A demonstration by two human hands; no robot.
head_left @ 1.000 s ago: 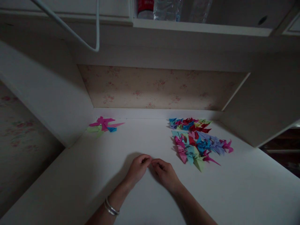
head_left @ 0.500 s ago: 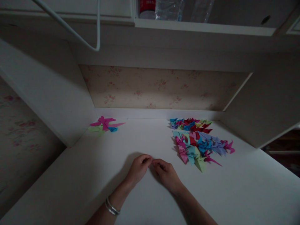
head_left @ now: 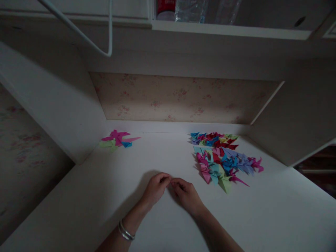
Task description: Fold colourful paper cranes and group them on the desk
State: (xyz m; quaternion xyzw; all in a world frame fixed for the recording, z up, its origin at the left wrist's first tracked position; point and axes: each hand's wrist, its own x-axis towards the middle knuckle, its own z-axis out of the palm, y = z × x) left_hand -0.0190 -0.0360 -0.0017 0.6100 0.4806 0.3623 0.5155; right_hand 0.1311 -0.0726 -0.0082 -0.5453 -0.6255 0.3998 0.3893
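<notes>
My left hand (head_left: 156, 187) and my right hand (head_left: 186, 194) meet over the white tabletop (head_left: 157, 157), fingertips touching. The fingers of both are closed in a pinch. Whatever lies between them, if anything, is too small or hidden to make out. To the right of my right hand lies a pile of folded paper cranes (head_left: 216, 168) in pink, blue, green, red and lilac. Behind it sits a second row of paper cranes (head_left: 214, 139). Far off to the left, a few pink, green and blue folded papers (head_left: 118, 138) lie by the back corner.
White side panels (head_left: 49, 91) (head_left: 291, 115) and a flowered back panel (head_left: 181, 99) enclose the tabletop. Overhead, a shelf (head_left: 231, 30) holds clear plastic bottles (head_left: 190, 10) and something with a red label (head_left: 166, 6). A white bent rod (head_left: 110, 31) hangs at upper left.
</notes>
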